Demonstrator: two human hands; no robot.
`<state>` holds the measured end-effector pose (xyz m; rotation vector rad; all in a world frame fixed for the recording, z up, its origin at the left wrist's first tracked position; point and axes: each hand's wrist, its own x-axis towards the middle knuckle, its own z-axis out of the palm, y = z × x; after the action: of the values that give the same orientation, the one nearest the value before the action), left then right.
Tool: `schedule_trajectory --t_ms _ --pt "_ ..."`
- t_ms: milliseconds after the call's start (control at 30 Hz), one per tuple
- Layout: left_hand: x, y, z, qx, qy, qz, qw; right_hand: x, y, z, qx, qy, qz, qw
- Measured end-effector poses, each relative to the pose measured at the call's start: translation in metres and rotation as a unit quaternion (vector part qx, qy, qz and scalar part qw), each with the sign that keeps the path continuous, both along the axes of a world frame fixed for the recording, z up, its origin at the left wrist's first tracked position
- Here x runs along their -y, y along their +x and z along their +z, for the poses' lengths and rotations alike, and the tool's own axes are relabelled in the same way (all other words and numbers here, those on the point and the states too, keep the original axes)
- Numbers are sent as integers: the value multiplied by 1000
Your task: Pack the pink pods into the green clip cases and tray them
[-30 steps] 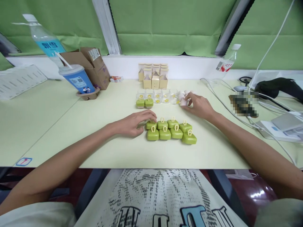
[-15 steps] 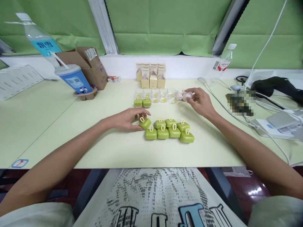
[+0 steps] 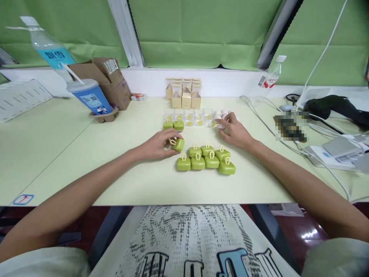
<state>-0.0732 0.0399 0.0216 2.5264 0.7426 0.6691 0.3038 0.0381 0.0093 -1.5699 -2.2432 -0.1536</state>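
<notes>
My left hand grips a small green case with a cream loop, tilted and lifted off its spot. Two more green cases stand just beyond it. Several others are grouped in two rows nearer to me, loops upward. My right hand has its fingertips closed about a pale pink round piece, partly covered by the fingers. Similar pale pieces lie just behind. Left of them are rows of clear small containers with yellow marks.
Open cream boxes stand against the back wall. At left are a blue cup in a cardboard holder, a cardboard carton and a large bottle. A smaller bottle, white cables and a white device occupy the right.
My left hand has raised the green case a little, away from me, and turned it. My right hand has moved left and slightly nearer, beside the clear containers.
</notes>
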Motion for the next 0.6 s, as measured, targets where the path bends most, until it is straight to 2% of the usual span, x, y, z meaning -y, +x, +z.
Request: schedule_trajectory --t_ms 233,433,600 --pt "2 2 -2 17 -9 10 1000 0 -3 -1 -14 31 5 999" --pt "1 2 -3 16 -5 10 1000 -7 -1 -5 -89 -20 39 995" --pt "1 3 -3 18 13 4 1000 -10 1 -5 -123 -31 50 991"
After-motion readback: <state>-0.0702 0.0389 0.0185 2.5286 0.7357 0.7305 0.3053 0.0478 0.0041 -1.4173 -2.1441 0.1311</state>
